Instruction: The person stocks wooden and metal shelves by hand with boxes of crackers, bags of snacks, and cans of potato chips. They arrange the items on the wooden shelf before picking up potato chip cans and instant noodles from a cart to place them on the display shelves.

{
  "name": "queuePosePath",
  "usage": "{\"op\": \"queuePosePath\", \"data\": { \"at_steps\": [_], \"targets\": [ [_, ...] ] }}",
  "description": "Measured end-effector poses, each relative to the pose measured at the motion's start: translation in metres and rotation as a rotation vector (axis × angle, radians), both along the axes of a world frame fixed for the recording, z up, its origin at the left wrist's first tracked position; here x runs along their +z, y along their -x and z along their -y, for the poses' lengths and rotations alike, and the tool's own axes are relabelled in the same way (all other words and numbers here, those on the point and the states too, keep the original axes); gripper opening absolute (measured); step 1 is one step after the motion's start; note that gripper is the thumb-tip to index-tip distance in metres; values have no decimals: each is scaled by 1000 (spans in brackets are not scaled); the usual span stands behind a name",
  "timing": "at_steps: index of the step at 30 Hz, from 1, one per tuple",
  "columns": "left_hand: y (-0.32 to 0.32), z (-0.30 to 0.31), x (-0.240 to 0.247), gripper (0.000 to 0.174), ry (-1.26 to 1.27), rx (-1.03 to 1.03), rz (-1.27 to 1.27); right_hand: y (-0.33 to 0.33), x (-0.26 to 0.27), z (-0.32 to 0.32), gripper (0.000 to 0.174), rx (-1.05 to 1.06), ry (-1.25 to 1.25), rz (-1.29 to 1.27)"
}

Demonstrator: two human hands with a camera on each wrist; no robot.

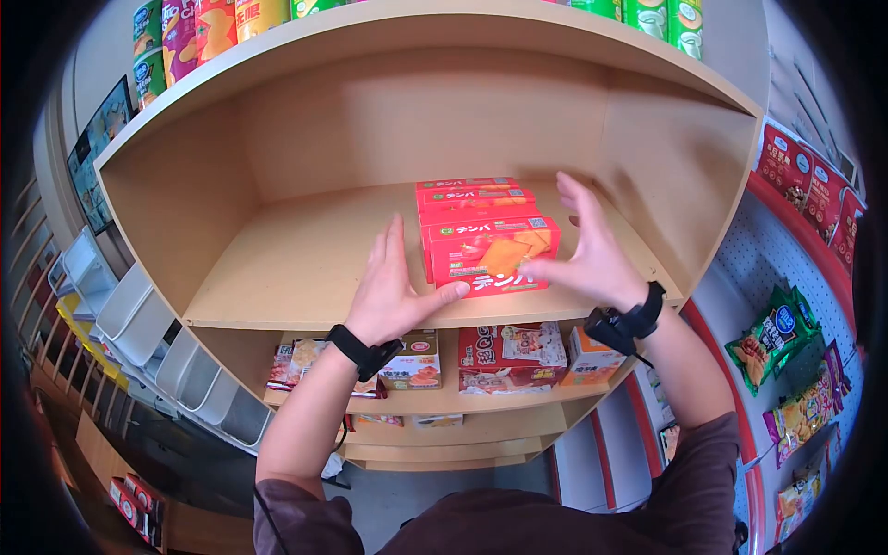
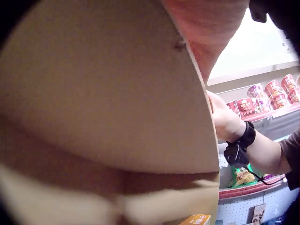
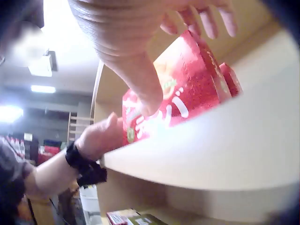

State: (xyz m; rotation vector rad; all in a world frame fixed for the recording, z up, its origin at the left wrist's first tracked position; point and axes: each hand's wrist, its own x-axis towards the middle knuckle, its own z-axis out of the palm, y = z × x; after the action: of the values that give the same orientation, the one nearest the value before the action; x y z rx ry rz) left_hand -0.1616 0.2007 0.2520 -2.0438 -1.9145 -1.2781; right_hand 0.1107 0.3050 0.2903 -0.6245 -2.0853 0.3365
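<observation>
Red biscuit boxes (image 1: 486, 242) stand upright one behind another on the wooden shelf (image 1: 305, 250). The front box shows crackers and white lettering. To their left is my left hand (image 1: 388, 289), its fingers straight and its thumb at the front box's lower left corner. My right hand (image 1: 597, 254) is on the other side, fingers spread and thumb overlapping the front face. In the right wrist view, that right hand (image 3: 136, 51) has its thumb across the front of the red box (image 3: 187, 79). The left wrist view mostly catches the shelf's underside (image 2: 108, 93).
The shelf's curved front edge (image 1: 370, 323) runs below the hands. Beneath it, a lower shelf holds a red box (image 1: 511, 356), an orange box (image 1: 592, 359) and other packets. Snack tubes (image 1: 217, 32) line the shelf above. Green snack bags (image 1: 775, 335) hang at the right.
</observation>
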Motion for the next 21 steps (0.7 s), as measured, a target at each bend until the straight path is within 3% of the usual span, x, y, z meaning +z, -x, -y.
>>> {"op": "queuePosePath", "data": {
  "at_steps": [2,8,12,16,21],
  "targets": [
    [-2,-3,2,130,47,5,-15,-6,18,-14,114,17,184,-35],
    [0,-11,-1,126,113,-19,-57,23,66,-29,104,-31,52,255],
    [-2,-8,5,120,96,-119,-56,68,68,-28,90,-66,-189,520],
    [0,-14,-3,107,41,-74,-136,100,90,-10,84,-140,-109,762],
    [-5,-10,2,99,47,-73,-150,129,109,-20,90,-187,-28,965]
  ]
}}
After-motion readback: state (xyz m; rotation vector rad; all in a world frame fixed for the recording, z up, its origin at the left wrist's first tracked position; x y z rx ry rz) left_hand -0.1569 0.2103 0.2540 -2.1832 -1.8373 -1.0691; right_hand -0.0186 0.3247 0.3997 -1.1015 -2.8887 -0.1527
